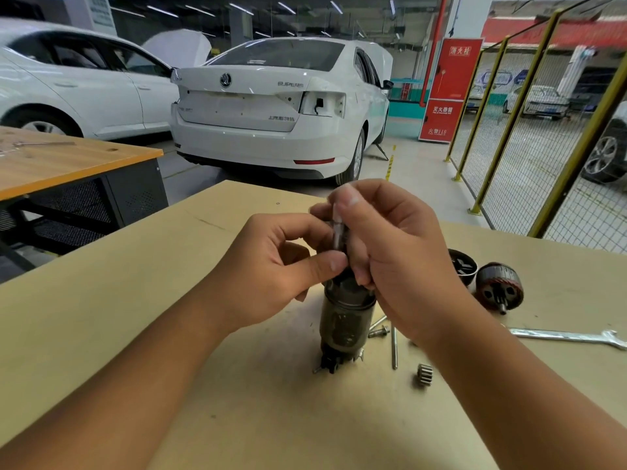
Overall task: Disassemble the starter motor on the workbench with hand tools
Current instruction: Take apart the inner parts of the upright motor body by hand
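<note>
Both hands pinching shaft (338,228): left hand (278,266) grip low, right hand (390,252) grip up top. Motor housing (347,317) upright on bench (169,300) directly below grips, unsupported. Risk: sideways pull tips housing onto bolts (386,329) beside base.

A pale tan surface (210,334) carries the loose parts. A dark cylindrical motor housing (346,323) stands upright on it near the middle. Just to its right lie a short bolt (379,331) and a long thin bolt (394,347), with a small pinion gear (424,374) nearer the viewer. Farther right rest an armature (498,288), a dark round cap (463,266) behind it, and a flat open-end wrench (570,336).
</note>
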Motion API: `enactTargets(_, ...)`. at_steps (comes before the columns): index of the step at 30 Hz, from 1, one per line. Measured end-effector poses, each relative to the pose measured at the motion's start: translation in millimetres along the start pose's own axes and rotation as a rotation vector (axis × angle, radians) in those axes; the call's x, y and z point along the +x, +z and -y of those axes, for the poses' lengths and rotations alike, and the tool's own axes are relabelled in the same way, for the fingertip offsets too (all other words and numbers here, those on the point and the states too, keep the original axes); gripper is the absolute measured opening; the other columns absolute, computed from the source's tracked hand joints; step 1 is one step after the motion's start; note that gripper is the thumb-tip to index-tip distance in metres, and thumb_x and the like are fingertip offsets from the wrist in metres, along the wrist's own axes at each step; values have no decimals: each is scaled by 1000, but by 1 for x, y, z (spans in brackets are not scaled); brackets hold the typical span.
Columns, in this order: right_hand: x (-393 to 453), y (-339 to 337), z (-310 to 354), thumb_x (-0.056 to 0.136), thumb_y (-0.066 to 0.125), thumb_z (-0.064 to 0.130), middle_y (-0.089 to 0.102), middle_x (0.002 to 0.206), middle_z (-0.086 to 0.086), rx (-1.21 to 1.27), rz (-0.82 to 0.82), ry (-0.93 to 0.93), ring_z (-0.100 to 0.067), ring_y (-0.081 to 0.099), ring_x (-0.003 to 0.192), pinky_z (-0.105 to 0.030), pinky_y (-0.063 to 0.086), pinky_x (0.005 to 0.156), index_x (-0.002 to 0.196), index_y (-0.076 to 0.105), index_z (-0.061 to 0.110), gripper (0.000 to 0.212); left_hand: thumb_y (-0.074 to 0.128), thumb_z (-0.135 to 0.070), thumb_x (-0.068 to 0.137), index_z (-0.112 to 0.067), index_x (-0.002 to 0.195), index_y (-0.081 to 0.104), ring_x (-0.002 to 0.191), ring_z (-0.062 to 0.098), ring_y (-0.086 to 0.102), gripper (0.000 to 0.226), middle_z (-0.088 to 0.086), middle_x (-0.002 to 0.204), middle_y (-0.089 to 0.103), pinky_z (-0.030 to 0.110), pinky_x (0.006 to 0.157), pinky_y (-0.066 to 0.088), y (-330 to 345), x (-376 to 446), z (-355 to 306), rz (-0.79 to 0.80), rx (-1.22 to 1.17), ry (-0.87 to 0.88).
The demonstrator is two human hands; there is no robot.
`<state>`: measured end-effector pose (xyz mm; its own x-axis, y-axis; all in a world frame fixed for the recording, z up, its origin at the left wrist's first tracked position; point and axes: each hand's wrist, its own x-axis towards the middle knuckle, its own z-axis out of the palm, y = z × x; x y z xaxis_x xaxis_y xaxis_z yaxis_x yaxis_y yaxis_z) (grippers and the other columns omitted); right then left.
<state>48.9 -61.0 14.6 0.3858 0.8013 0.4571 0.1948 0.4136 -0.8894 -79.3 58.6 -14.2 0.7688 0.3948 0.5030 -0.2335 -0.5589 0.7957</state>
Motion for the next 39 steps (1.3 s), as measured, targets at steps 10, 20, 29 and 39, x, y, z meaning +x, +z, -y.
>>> enactTargets(10,1,2,0,102,58,27,71,76,-15,38,-16,6,-15,44,44,-44,47,62,94,66,6,25,74,-18,87,-28,100,76,55,38,55,17,-3,88,72,44,44,47,0,-1,-4,-11,128,57)
enactTargets(20,2,0,0,106,52,22,74,91,-16,2,-17,-5,-7,45,40,-36,44,56,97,69,8,23,71,-15,92,-21,99,76,53,13,62,11,-8,81,72,22,50,51,1,0,-3,-15,64,18)
enactTargets(29,4,1,-1,106,51,19,71,80,-9,-47,-42,-13,-4,46,41,-29,42,49,97,69,4,26,71,-21,93,-21,100,79,52,16,59,11,-1,81,71,26,50,49,3,0,2,-39,-15,-9)
enactTargets(39,1,2,0,104,57,21,73,95,-15,-65,-63,-11,-3,49,45,-25,42,48,95,68,8,19,71,-27,93,-13,101,74,52,12,57,17,-2,80,68,26,49,49,6,-1,0,-50,0,-21)
